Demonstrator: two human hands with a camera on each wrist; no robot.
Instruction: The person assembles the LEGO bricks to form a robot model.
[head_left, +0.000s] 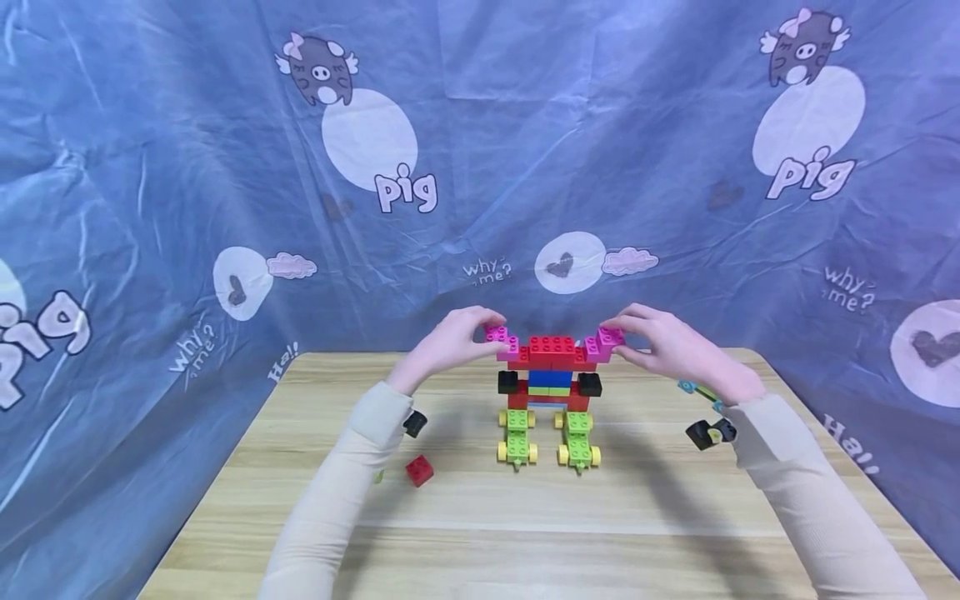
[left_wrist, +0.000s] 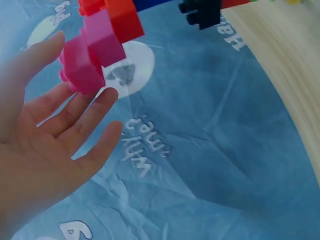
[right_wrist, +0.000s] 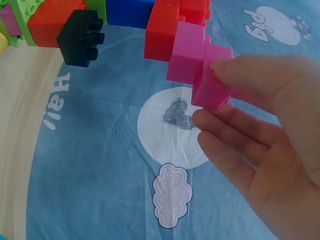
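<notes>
A toy-brick figure stands upright on the table, with a red body (head_left: 551, 352), a blue middle (head_left: 550, 379) and two lime-green wheeled bases (head_left: 517, 437) under it. Pink bricks step outward and up from both its shoulders. My left hand (head_left: 459, 337) holds the outer pink brick (left_wrist: 80, 67) on the left side between thumb and fingers. On the opposite side, the outer pink brick (right_wrist: 212, 80) is pinched by my right hand (head_left: 663, 346), thumb on one face and fingertips at its underside. Black bricks (head_left: 590, 384) jut from both sides of the figure lower down.
A loose red brick (head_left: 420, 471) and a black piece (head_left: 415, 423) lie near my left forearm. By the right forearm are black pieces (head_left: 701, 434) and a blue-and-green piece (head_left: 687, 387). A blue printed cloth (head_left: 480, 167) hangs behind the wooden table (head_left: 525, 550).
</notes>
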